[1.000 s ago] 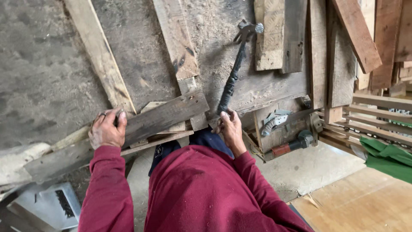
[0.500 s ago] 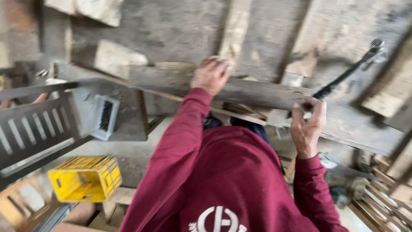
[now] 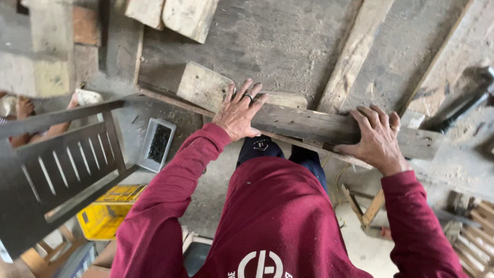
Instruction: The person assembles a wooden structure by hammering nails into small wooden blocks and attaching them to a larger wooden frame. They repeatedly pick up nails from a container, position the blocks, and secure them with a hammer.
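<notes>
A long, weathered wooden plank (image 3: 309, 126) lies across the grey workbench (image 3: 288, 46) in front of me. My left hand (image 3: 239, 110), a ring on one finger, presses down on the plank's left part with its fingers spread. My right hand (image 3: 375, 139) grips the plank further right, fingers curled over its far edge. A dark-handled hammer (image 3: 463, 105) lies on the bench beyond my right hand, untouched. My red sleeves and shirt fill the lower view.
Other boards (image 3: 355, 51) and offcuts (image 3: 175, 13) lie on the bench. Below left are a small tray of dark nails (image 3: 157, 144), a dark slatted wooden frame (image 3: 56, 164) and a yellow crate (image 3: 110, 211). Another person's limb (image 3: 23, 110) shows at far left.
My right hand has let go of the hammer, which now lies on the bench, and has taken the plank. My left hand stays on the plank. The view has swung.
</notes>
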